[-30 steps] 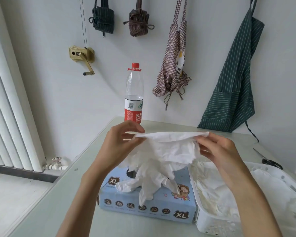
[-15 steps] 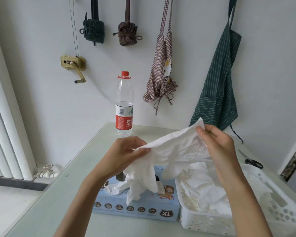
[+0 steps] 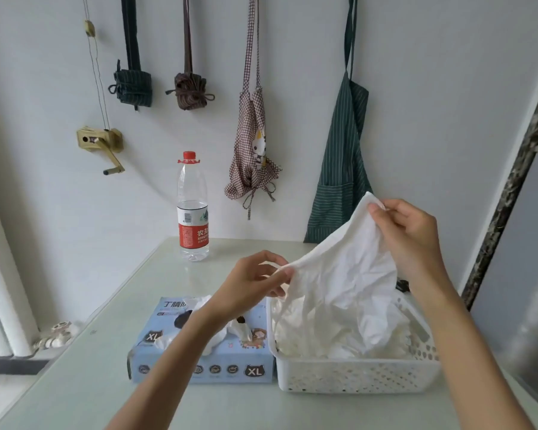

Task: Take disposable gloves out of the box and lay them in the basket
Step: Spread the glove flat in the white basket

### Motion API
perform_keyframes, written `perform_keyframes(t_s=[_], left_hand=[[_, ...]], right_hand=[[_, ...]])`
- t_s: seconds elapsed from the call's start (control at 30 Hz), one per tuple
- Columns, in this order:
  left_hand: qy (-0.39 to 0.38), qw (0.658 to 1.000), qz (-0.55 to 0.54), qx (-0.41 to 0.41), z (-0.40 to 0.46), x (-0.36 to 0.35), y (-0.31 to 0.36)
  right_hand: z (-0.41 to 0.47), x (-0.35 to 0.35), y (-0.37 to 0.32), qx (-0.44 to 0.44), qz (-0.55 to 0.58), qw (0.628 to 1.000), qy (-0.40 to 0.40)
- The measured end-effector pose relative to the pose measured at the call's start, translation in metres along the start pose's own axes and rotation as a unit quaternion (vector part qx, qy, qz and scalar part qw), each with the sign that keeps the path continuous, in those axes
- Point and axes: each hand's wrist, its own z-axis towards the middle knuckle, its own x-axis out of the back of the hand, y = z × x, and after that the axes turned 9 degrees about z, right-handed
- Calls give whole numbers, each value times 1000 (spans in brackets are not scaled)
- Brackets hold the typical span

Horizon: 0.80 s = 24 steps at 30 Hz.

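A white disposable glove hangs stretched between my hands, its fingers drooping into the white perforated basket at the front right. My left hand pinches the glove's lower left cuff corner. Higher up and to the right, my right hand pinches the other cuff corner. Several white gloves lie piled in the basket. The light blue glove box, marked XL, lies just left of the basket, with another glove sticking out of its top opening behind my left forearm.
A water bottle with a red cap stands at the table's back near the wall. Aprons hang on the wall; a green striped one hangs behind the basket. Black scissors peek out behind the basket. The pale table fills the foreground.
Both hands carried the glove right, from above the box to over the basket. My right hand rose, tilting the cuff, and the glove's fingers now hang into the basket.
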Motion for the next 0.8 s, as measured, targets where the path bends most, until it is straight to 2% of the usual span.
perform_keyframes(t_s=[0.1,0.2,0.33,0.47,0.67,0.8], left_hand=[[-1,1000,10,11,12,-5,3],[-8,998,68,1,25,-16,5],[5,994,108,-3,38,-34,-5],[51,995,89,-3,40,-49,-7],[-6,997,49,-52,22,-29,-2],[22,995,68,-70,1,-18,3]], right_hand=[[3,19,9,-19,-18,999,21],[6,34,19,-30,-45,998,32],[7,45,28,-11,-54,997,48],[9,50,28,8,-66,997,48],[-2,54,14,32,-64,997,29],[-22,42,1,49,-42,998,-3]])
